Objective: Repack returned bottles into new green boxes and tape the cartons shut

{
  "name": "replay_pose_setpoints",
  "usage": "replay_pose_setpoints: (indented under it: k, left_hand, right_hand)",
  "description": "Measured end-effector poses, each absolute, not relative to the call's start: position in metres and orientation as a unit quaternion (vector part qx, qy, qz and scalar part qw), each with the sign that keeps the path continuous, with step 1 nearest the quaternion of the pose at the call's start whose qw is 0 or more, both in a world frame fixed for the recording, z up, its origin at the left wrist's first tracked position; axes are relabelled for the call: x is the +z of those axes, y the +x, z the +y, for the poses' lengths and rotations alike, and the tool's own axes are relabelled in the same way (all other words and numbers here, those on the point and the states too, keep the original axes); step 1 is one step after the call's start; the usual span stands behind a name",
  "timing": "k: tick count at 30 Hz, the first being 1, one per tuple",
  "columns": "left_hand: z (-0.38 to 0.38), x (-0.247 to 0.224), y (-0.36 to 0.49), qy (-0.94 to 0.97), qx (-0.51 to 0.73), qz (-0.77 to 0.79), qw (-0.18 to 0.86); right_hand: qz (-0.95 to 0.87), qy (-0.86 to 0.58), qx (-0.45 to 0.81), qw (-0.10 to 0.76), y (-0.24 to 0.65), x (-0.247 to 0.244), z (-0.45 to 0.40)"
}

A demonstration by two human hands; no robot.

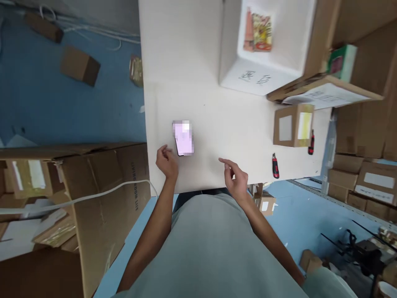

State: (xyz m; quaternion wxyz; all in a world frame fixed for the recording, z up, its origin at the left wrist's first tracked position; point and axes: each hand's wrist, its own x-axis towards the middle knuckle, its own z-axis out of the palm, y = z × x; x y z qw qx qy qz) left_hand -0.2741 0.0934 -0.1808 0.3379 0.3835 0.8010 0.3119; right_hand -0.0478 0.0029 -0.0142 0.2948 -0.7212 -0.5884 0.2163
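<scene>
A phone point(184, 140) with a lit, pixelated screen lies flat on the white table point(204, 95). Just below and left of it, my left hand point(168, 162) hovers by the table's left edge, fingers loosely bent and a little apart. Nothing shows in that hand, and it does not appear to touch the phone. Farther right, my right hand point(236, 179) is over the front part of the table. Its index finger stretches out toward the left while the other fingers curl, and no object is in it.
Two red-and-black utility knives point(275, 166) lie at the right, near a small cardboard box point(292, 126). A white foam bin point(260, 70) holding colourful packets point(261, 32) stands at the back right. Left of the table is a large open carton point(105, 182) with a white cable point(118, 187) across it.
</scene>
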Motion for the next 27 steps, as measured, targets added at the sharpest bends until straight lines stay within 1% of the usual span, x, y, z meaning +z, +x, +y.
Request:
replay_pose_setpoints:
  k: [4, 7, 10, 15, 17, 19, 23, 27]
  left_hand:
    - [0.101, -0.144, -0.255, 0.384, 0.323, 0.791, 0.349]
    - [0.103, -0.120, -0.229, 0.404, 0.355, 0.769, 0.345]
    - [0.104, -0.100, -0.200, 0.406, 0.400, 0.745, 0.346]
    - [0.096, -0.072, -0.149, 0.397, 0.439, 0.718, 0.366]
    - [0.089, -0.064, -0.124, 0.393, 0.449, 0.717, 0.360]
    - [0.077, -0.059, -0.094, 0.390, 0.447, 0.721, 0.357]
    - [0.045, -0.054, -0.027, 0.404, 0.412, 0.721, 0.383]
    - [0.016, -0.053, 0.019, 0.424, 0.398, 0.702, 0.411]
  right_hand:
    - [-0.505, -0.800, 0.171, 0.274, 0.006, 0.015, -0.049]
    - [-0.456, -0.842, 0.140, 0.253, 0.052, 0.020, -0.074]
    - [-0.414, -0.872, 0.106, 0.239, 0.104, 0.018, -0.082]
    - [-0.351, -0.902, 0.065, 0.243, 0.204, 0.004, -0.057]
    - [-0.332, -0.909, 0.076, 0.239, 0.242, -0.007, -0.036]
    - [-0.308, -0.911, 0.114, 0.249, 0.274, -0.021, -0.014]
    - [-0.297, -0.897, 0.181, 0.273, 0.307, -0.050, 0.018]
    - [-0.341, -0.884, 0.185, 0.262, 0.313, -0.061, 0.022]
